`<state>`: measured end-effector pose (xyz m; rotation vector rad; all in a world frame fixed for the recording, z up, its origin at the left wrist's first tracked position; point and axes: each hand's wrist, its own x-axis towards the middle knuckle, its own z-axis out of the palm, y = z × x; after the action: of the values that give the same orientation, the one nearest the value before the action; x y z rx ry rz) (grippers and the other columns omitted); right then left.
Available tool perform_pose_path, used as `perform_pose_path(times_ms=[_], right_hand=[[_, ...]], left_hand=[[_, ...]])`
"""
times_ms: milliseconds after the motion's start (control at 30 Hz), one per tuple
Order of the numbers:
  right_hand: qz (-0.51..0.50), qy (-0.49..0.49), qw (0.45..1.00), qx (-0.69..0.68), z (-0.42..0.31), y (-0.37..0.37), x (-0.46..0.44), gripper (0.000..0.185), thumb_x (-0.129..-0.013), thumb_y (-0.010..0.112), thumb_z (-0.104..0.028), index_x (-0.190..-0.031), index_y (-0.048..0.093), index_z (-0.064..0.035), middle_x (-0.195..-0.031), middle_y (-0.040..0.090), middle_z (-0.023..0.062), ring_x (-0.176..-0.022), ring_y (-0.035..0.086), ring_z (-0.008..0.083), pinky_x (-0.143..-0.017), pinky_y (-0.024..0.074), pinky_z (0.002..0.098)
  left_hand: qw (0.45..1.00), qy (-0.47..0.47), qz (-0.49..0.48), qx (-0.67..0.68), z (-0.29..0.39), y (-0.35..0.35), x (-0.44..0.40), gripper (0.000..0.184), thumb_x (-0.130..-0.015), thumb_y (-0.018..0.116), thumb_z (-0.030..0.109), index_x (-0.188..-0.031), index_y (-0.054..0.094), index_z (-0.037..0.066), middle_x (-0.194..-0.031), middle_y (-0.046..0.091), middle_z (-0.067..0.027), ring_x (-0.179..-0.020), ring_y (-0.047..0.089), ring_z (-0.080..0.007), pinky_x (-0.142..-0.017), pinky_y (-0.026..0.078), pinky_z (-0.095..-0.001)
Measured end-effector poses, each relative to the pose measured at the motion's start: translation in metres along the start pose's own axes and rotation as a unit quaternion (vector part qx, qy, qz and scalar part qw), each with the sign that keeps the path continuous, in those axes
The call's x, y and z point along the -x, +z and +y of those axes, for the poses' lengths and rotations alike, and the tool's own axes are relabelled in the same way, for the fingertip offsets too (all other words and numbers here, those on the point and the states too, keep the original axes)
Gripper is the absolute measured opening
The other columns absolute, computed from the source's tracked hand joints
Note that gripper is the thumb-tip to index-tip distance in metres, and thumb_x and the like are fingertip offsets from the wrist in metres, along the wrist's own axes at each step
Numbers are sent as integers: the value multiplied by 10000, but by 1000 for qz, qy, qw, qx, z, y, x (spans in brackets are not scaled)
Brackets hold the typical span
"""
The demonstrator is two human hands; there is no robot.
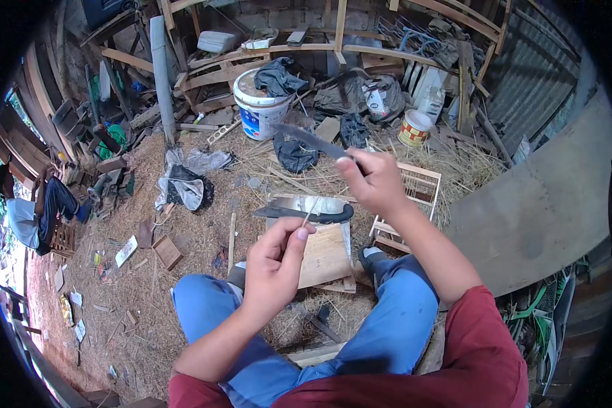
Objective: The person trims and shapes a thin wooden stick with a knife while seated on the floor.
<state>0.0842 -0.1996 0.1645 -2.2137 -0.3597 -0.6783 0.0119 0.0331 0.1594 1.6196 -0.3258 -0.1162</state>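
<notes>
My right hand (374,182) is raised and closed around a knife (306,138), whose long grey blade points up and to the left. Lower down, my left hand (277,262) pinches a thin pale sliver of wood (311,208) between thumb and fingers. The knife and the sliver are apart. Between my knees is a pale wooden board (324,253). Just beyond the board lies a second bladed tool with a black curved handle (338,215). A small slatted wooden frame (425,178) stands on the ground, partly hidden behind my right forearm.
A white bucket (258,112) with black plastic on top stands ahead, and a smaller yellow-and-red bucket (415,128) to its right. A large flat sheet (534,200) leans at the right. A person (27,204) sits far left. Shavings and scraps cover the ground.
</notes>
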Motion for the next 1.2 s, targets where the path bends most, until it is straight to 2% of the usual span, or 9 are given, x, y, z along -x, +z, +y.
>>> perform_pose_path(times_ms=[67,133,200,400,600,800,867,1000,1200], right_hand=[[-24,-1,1000,-12,-6,3,7,404,-962,651,-415,-777,665,-57,-569,561,139,-524,605,326,-486,431,413],[-33,-110,993,3,-15,5,12,401,-951,658,-411,-762,651,-58,-565,552,132,-518,600,321,-479,427,409],[-46,-143,988,28,-17,2,12,415,-935,666,-421,-725,621,-66,-564,557,121,-514,604,312,-473,435,409],[-90,-215,967,102,-26,-7,16,451,-905,679,-466,-670,575,-95,-566,580,88,-510,619,294,-465,460,397],[-62,-216,967,117,-15,-18,16,400,-859,723,-392,-686,560,-71,-565,542,102,-508,588,309,-462,425,405],[-63,-195,966,158,-4,-32,19,369,-893,706,-370,-715,615,-60,-581,578,115,-511,595,305,-472,432,398],[-7,-24,992,123,13,-33,17,437,-944,647,-463,-724,654,-86,-561,591,110,-510,620,297,-468,450,409],[11,-9,995,100,17,-50,21,407,-961,644,-421,-752,688,-75,-557,584,114,-505,615,301,-475,445,412],[-37,-119,986,112,-9,-48,34,421,-928,676,-402,-679,603,-72,-577,585,110,-518,620,305,-465,448,407]], left_hand=[[998,-39,-5,48,-2,4,-1,152,-1063,521,101,-1073,636,2,-946,634,-13,-882,558,-41,-769,458,-221],[993,-25,17,116,-6,4,-6,148,-1062,529,103,-1072,634,-2,-958,638,-16,-897,569,-47,-789,470,-225],[988,-23,28,149,-7,3,-9,152,-1058,542,108,-1088,634,-9,-980,651,-23,-922,584,-58,-809,480,-232],[994,-23,37,96,-9,9,-9,191,-1053,557,115,-1133,662,-22,-1043,704,-61,-974,623,-96,-860,489,-258],[999,16,21,-22,0,11,-13,191,-1044,564,128,-1100,676,-16,-958,697,-43,-881,601,-83,-800,482,-261],[992,-72,-21,106,-1,15,-23,214,-1071,518,170,-1055,653,5,-765,532,52,-679,435,-29,-624,376,-232],[993,-34,-22,114,3,21,-20,213,-1074,515,177,-1061,649,12,-749,494,67,-657,392,-19,-599,336,-223],[990,-7,-27,138,11,28,-16,198,-1079,510,177,-1074,635,23,-723,425,90,-633,333,-1,-563,276,-204],[990,-26,-8,135,10,34,-22,211,-1080,513,190,-1079,642,22,-704,411,97,-625,326,-3,-550,263,-210]])
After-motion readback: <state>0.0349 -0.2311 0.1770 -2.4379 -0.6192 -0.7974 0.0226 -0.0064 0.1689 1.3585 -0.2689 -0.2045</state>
